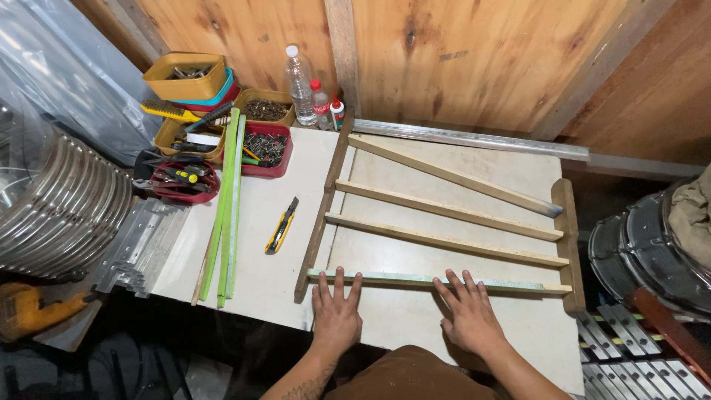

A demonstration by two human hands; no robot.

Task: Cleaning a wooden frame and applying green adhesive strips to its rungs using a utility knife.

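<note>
A wooden frame (444,210) lies flat on the white tabletop (259,244), made of two dark side rails and several pale cross slats. The nearest slat (400,280) is greenish. My left hand (335,311) rests palm down on the table, its fingertips touching the left part of that slat. Further right, my right hand (468,315) is also palm down, with spread fingers on the same slat. Neither hand grips anything.
A yellow utility knife (281,227) lies left of the frame, beside green strips (227,200). Trays of screws and tools (215,126) and bottles (309,92) stand at the back left. A metal bar (474,139) lies along the wooden wall. Metal rims sit at both sides.
</note>
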